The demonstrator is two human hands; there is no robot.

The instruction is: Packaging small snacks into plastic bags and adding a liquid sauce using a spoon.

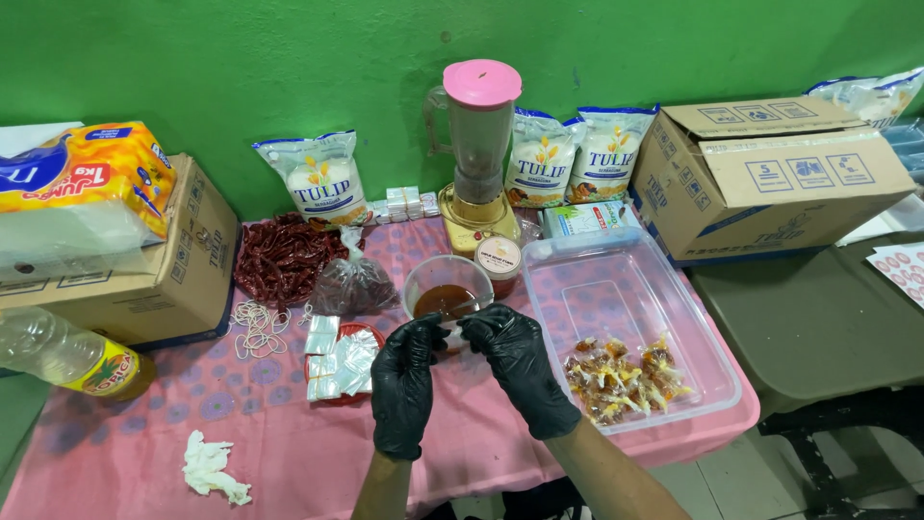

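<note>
Between our two gloved hands we pinch a small clear plastic packet (458,332), held just above the pink tablecloth (289,453) and right in front of the bowl of dark brown sauce (447,289). Our left hand (404,380) has its fingers curled onto the packet's left edge; our right hand (515,361) closes on its right edge (both wear black gloves, so the fingertips blur together and what the packet holds we cannot tell).

Just left of the left hand sits a red dish stacked with empty clear packets (339,364), and beyond it lie rubber bands (255,325), a bag of dark dried chillies (351,281) and loose red chillies (279,258). To our right a clear plastic tub (674,308) holds filled, tied sauce packets (621,376). Behind the bowl stands a blender with a pink lid (478,154), with white bags (322,178) and cardboard boxes (770,173) along the green wall. A crumpled tissue (214,467) lies near the table's front edge.
</note>
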